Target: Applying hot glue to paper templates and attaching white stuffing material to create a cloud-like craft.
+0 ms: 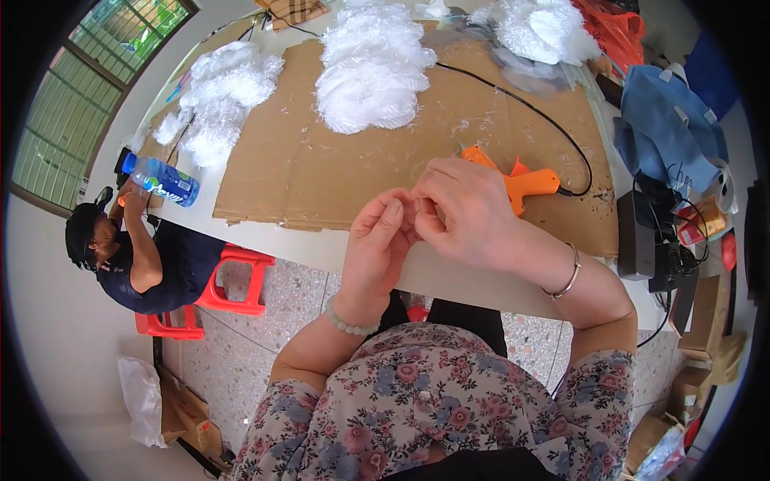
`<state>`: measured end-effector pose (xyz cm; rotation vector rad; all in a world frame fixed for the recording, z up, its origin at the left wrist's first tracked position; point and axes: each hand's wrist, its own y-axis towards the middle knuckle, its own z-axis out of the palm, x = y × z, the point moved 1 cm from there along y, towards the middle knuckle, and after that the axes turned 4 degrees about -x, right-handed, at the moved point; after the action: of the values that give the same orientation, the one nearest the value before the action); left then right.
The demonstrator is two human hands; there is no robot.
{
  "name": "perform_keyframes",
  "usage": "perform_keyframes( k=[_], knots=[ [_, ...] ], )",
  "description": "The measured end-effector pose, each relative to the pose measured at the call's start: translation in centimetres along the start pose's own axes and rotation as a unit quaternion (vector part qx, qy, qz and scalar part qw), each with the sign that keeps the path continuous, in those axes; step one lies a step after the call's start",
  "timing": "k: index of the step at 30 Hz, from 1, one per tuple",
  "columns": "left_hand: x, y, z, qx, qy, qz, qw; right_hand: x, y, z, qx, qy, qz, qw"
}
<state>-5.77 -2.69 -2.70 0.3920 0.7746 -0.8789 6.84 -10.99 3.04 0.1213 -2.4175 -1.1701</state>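
Note:
My left hand [378,244] and my right hand [461,210] meet above the table's near edge, fingertips pinched together. Whatever sits between them is too small or too hidden to name. Just behind my right hand lies an orange glue gun [531,183] on the cardboard sheet [281,168], partly covered by that hand, its black cord curving away to the far side. Farther off, in the middle of the cardboard, is a pile of fluffy white tinsel-like pieces [373,80].
More white fluffy heaps lie at left [233,88] and far right [541,28]. A water bottle [164,180] lies near the left edge, beside a co-worker [148,252] by red stools [241,280]. A blue bag [670,120] and a black box [636,232] sit at right.

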Motion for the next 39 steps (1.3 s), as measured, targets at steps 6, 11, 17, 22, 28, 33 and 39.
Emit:
perform_keyframes(
  k=[6, 11, 17, 22, 28, 33, 39],
  knots=[
    [-0.5, -0.2, -0.8, 0.051, -0.091, -0.011, 0.995, -0.8, 0.7, -1.2, 0.026, 0.059, 0.085, 0.994],
    [-0.8, -0.2, -0.9, 0.086, -0.099, -0.002, 0.991, -1.0, 0.5, -0.8, 0.061, 0.063, 0.086, 0.992],
    [-1.0, -0.2, -0.7, 0.093, -0.060, 0.016, 0.994, -1.4, 0.5, -0.3, 0.096, 0.207, 0.195, 0.954],
    [-0.7, -0.3, -0.8, 0.089, -0.027, 0.032, 0.995, -1.5, 0.3, 0.0, 0.110, 0.220, 0.190, 0.951],
    [-0.3, -0.3, -0.7, 0.073, -0.013, 0.018, 0.997, -1.7, 0.0, 0.4, 0.102, 0.141, 0.142, 0.974],
    [-0.1, -0.6, -0.8, 0.052, -0.054, -0.009, 0.997, -1.4, 0.3, 0.0, 0.073, 0.048, 0.055, 0.995],
    [-0.5, -0.5, -1.3, 0.070, -0.078, 0.006, 0.994, -2.3, 0.4, -0.5, 0.059, 0.079, 0.099, 0.990]
  ],
)
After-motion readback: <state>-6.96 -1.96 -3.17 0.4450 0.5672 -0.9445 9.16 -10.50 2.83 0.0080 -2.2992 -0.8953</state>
